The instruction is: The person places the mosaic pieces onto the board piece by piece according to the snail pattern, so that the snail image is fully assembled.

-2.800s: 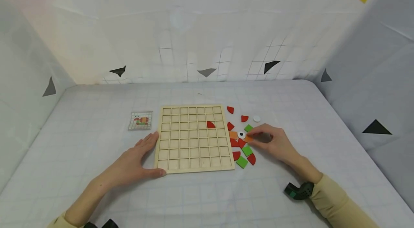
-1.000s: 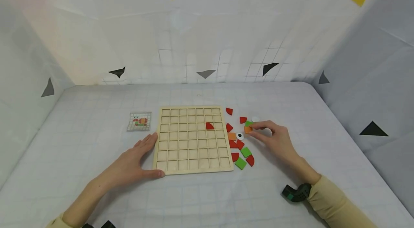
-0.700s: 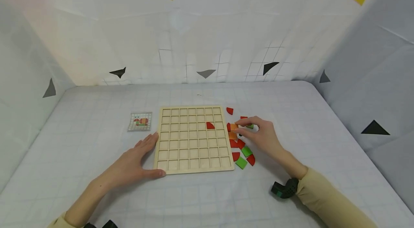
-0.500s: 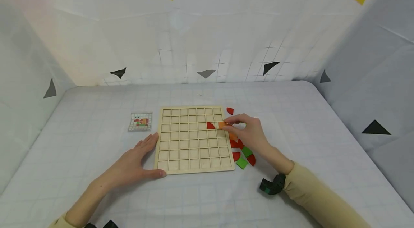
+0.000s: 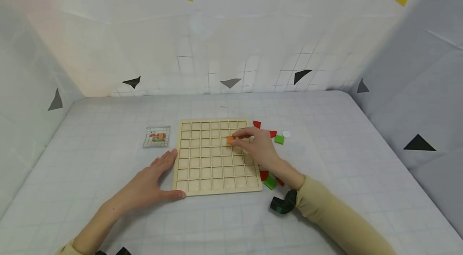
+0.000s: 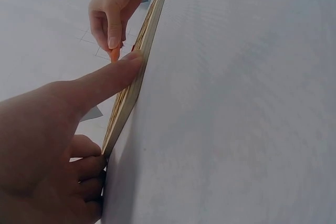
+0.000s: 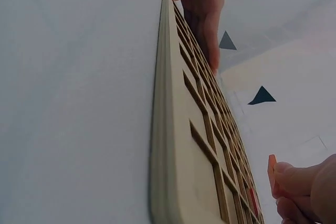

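A square wooden grid board (image 5: 205, 172) lies on the white cloth. My left hand (image 5: 148, 178) rests at its near left corner, fingers spread along the left edge and thumb on the front edge. Between thumb and fingertips my right hand (image 5: 258, 146) pinches an orange square tile (image 5: 230, 140) over the board's upper right part. The right wrist view shows this orange tile held on edge, just above the grid. A red quarter-circle tile (image 7: 253, 201) sits in the board there; the orange tile and hand hide it in the head view.
Right of the board lie red quarter-circle tiles (image 5: 264, 175), green squares (image 5: 279, 139) and a white disc (image 5: 286, 134); my right hand and arm cover several other pieces. A picture card (image 5: 157, 137) with a coloured pattern lies left of the board.
My right hand picked the orange tile from among the loose pieces and carried it left over the board, to where the red quarter-circle lies. My left hand stays in place.
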`<state>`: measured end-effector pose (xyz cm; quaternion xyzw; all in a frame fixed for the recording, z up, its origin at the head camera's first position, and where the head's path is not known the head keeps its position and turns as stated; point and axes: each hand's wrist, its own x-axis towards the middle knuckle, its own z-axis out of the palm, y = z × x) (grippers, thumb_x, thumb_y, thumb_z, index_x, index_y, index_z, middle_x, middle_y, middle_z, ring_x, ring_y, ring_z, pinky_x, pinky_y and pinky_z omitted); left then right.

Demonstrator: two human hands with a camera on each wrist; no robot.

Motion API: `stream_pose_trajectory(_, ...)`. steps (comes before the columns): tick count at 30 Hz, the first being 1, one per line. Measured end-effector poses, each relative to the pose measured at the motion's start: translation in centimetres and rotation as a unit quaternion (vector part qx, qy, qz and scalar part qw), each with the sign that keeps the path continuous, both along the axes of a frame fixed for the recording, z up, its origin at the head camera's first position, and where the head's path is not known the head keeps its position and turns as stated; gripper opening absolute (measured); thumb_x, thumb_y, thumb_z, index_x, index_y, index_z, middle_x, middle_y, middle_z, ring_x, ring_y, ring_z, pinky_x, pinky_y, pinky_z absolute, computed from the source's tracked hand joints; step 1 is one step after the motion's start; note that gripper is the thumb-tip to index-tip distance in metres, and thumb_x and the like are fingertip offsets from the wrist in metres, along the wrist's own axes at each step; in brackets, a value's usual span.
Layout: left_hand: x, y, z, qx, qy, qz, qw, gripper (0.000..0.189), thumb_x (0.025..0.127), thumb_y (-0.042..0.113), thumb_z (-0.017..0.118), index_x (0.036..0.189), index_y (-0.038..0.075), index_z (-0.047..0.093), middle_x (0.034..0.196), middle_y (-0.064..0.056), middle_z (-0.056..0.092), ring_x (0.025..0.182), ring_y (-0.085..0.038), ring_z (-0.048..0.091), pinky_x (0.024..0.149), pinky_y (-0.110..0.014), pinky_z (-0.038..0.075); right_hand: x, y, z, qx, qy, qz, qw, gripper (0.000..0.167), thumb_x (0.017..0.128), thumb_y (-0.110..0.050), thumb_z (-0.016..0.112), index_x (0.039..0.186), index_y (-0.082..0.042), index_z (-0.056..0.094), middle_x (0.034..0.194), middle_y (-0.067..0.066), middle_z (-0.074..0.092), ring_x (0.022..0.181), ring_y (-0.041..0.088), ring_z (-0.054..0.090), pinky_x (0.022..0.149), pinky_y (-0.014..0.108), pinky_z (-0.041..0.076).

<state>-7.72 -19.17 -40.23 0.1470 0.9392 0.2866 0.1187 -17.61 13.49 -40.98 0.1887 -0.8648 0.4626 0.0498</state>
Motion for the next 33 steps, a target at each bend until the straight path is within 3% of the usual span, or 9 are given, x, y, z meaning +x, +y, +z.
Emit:
stream_pose_trajectory(6, 0.1, 0.1, -0.1, 0.0, -0.006, 0.005, 1.0, 0.118, 0.072, 0.074, 0.072, 0.16, 0.013, 0.023, 0.166, -0.003, 0.022, 0.151, -0.04, 0.021, 0.119, -0.064, 0.022, -0.1, -1.1, -0.1, 0.009, 0.018, 0.002, 0.9998, 0.02, 0.082, -0.022, 0.083, 0.098, -0.011, 0.079, 0.097, 0.0, 0.077, 0.094, 0.016, 0.068, 0.082, 0.035, 0.058)
stream_pose_trajectory(12, 0.0, 0.2, -0.1, -0.006, -0.004, 0.007, 0.9999, 0.118, 0.071, 0.076, 0.071, 0.16, 0.014, 0.024, 0.166, -0.002, 0.023, 0.151, -0.04, 0.022, 0.118, -0.064, 0.022, -0.2, -1.2, -1.2, 0.031, 0.056, 0.005, 0.9979, 0.021, 0.083, -0.023, 0.082, 0.1, -0.011, 0.079, 0.098, 0.0, 0.075, 0.093, 0.015, 0.065, 0.077, 0.027, 0.057)
stream_pose_trajectory(22, 0.0, 0.1, 0.2, 0.0, -0.003, 0.004, 1.0, 0.118, 0.072, 0.074, 0.072, 0.16, 0.012, 0.024, 0.166, -0.003, 0.023, 0.151, -0.04, 0.022, 0.119, -0.063, 0.021, -0.5, -1.4, -2.1, 0.038, 0.133, 0.019, 0.9902, 0.019, 0.082, -0.016, 0.083, 0.1, -0.009, 0.078, 0.098, 0.002, 0.076, 0.09, 0.016, 0.061, 0.072, 0.027, 0.053)
stream_pose_trajectory(33, 0.1, 0.0, 0.2, 0.002, -0.004, 0.004, 1.0, 0.119, 0.072, 0.075, 0.072, 0.16, 0.013, 0.023, 0.166, -0.003, 0.022, 0.151, -0.04, 0.021, 0.12, -0.063, 0.02, -0.4, -1.5, -2.0, 0.056, 0.122, 0.026, 0.9906, 0.016, 0.085, -0.015, 0.08, 0.1, -0.01, 0.078, 0.101, 0.001, 0.076, 0.088, 0.015, 0.058, 0.068, 0.027, 0.052)
